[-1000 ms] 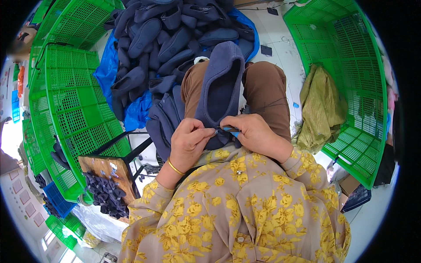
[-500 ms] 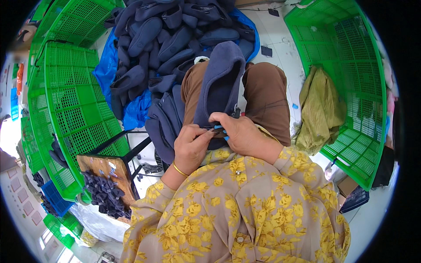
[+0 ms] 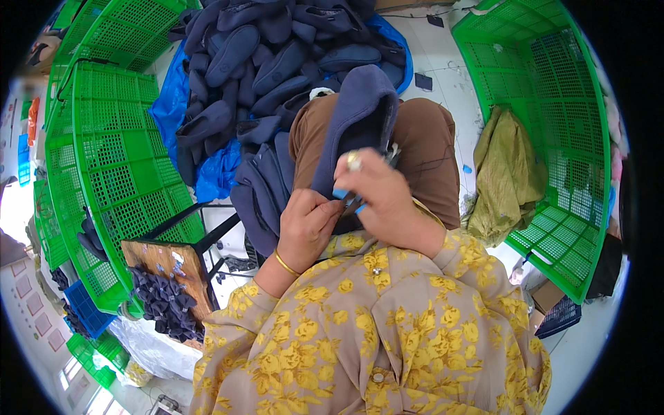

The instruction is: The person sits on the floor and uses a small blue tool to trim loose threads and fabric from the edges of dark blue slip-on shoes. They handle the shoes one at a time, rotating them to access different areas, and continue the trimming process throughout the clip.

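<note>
A dark blue slipper point(image 3: 346, 128) rests upright between my knees, its opening facing me and to the right. At its near end my left hand point(image 3: 306, 228) is closed in a pinch on a small dark piece point(image 3: 350, 205) whose kind I cannot make out. My right hand point(image 3: 379, 197), smeared by motion, is curled just right of that piece, with blue wrapping on some fingers and a ring. Something dark shows beside its knuckles, too blurred to name. More dark blue slippers point(image 3: 259, 187) lean against my left thigh.
Beyond my knees a big heap of slippers point(image 3: 277, 66) lies on a blue sheet point(image 3: 220, 173). Green crates point(image 3: 124, 149) stand left, and another green crate point(image 3: 574, 124) right with an olive sack point(image 3: 508, 166). Dark fabric bows point(image 3: 162, 304) pile on a wooden stool point(image 3: 173, 259).
My right hand has lifted and turned, its knuckles now higher over the slipper. My left hand keeps its pinch and has shifted slightly right. The slipper has tilted a little to the right.
</note>
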Motion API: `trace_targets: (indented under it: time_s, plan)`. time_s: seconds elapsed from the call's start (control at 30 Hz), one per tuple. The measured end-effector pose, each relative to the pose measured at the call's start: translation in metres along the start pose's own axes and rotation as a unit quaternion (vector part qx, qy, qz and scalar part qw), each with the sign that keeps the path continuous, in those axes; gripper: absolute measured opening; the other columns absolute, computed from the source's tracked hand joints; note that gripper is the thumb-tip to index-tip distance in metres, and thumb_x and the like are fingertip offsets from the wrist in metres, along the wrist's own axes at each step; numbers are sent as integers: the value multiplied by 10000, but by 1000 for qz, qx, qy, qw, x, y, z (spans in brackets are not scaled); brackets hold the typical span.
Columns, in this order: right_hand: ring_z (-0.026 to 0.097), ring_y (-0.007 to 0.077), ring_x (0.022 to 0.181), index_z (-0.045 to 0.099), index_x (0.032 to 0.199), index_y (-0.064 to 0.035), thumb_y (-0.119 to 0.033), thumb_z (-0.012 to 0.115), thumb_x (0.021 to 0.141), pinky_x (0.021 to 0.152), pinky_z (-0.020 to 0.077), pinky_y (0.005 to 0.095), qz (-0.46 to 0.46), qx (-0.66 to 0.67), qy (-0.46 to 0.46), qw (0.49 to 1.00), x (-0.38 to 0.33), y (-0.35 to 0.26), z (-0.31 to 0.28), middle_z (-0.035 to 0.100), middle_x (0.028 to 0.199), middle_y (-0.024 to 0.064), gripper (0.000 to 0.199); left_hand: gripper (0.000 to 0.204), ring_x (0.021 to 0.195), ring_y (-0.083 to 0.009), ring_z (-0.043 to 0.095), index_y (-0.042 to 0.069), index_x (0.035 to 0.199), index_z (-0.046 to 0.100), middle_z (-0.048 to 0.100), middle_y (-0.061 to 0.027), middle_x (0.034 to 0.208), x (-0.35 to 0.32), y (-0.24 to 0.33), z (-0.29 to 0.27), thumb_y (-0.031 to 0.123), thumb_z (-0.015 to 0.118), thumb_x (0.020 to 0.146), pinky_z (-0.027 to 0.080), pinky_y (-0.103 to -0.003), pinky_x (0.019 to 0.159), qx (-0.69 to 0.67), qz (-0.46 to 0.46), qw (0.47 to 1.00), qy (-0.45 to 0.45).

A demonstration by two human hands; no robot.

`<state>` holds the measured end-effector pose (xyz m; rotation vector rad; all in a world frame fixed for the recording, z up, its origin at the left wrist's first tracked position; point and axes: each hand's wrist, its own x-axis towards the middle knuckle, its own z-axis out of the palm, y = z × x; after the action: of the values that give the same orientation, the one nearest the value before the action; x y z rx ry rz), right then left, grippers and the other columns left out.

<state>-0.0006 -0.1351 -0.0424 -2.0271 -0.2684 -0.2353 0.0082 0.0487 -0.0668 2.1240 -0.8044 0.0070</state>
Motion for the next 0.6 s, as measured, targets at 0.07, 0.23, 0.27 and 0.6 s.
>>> trace_targets:
  time_s: [0.07, 0.23, 0.27, 0.6]
  plan:
    - [579, 105, 786, 599, 971, -84, 1, 586, 907, 649, 447, 248, 129, 236, 50, 962, 12, -6, -9, 626, 989, 30, 107, 181, 763, -252, 583, 55, 842, 700, 572, -65, 799, 2, 4, -2, 3, 782, 689, 477, -338, 645, -18, -28, 999, -3]
    - [454, 16, 623, 554, 1066, -60, -99, 532, 1012, 534, 351, 184, 278, 510, 5, 814, 18, -32, -41, 576, 832, -22, 71, 227, 763, -254, 581, 59, 867, 678, 570, -68, 809, 11, 5, -11, 29, 806, 682, 472, -340, 648, -90, -121, 987, -47]
    - [445, 19, 618, 551, 1072, -63, -102, 533, 1012, 532, 347, 186, 263, 553, 18, 791, 14, -34, -42, 565, 817, -25, 74, 243, 727, -206, 575, 36, 902, 680, 582, -73, 833, 13, 3, -13, 14, 814, 700, 448, -295, 612, -98, -111, 987, -61]
    - [644, 299, 718, 667, 1003, -33, 57, 592, 760, 659, 508, 361, 190, 70, -143, 969, -28, -5, -28, 652, 812, 159, 270, 203, 762, -240, 594, 26, 882, 680, 588, -86, 830, 21, 5, -19, -4, 782, 709, 464, -317, 642, -102, -121, 983, -98]
